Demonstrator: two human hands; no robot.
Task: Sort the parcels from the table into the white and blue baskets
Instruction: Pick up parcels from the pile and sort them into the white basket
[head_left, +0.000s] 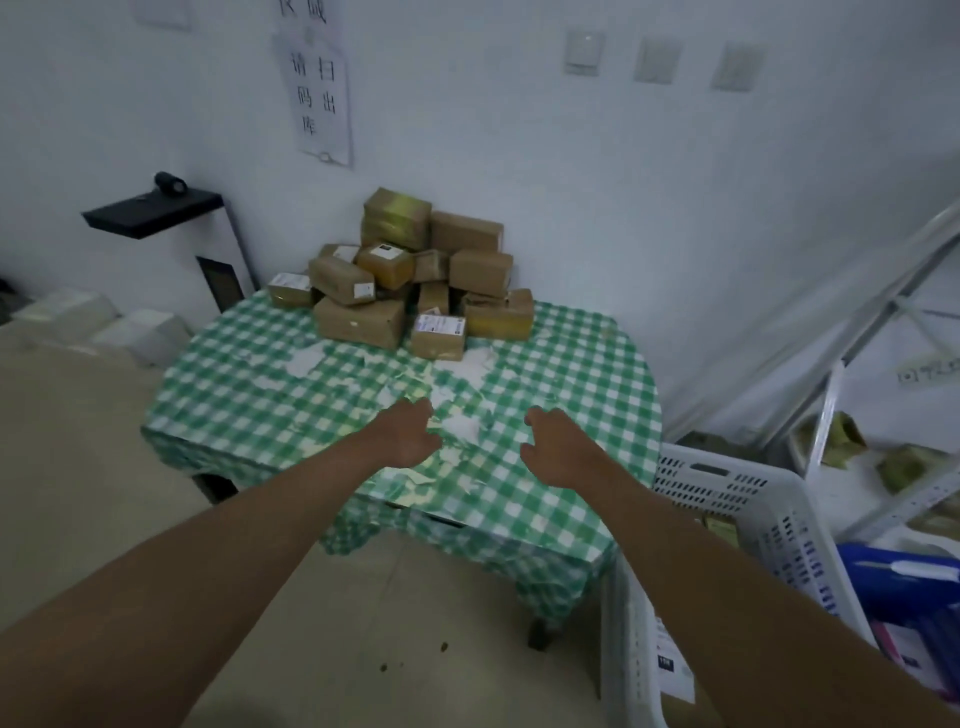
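While both arms reach out over the table (571, 364), left hand (408, 434) and right hand (558, 449) hover w/ fingers loosely curled, holding nothing. Parcels (405, 275) sit piled at the table's far edge by the wall, well apart from the fingers. White basket (737, 499) stands just right of the table, blue basket (893, 577) beyond it.
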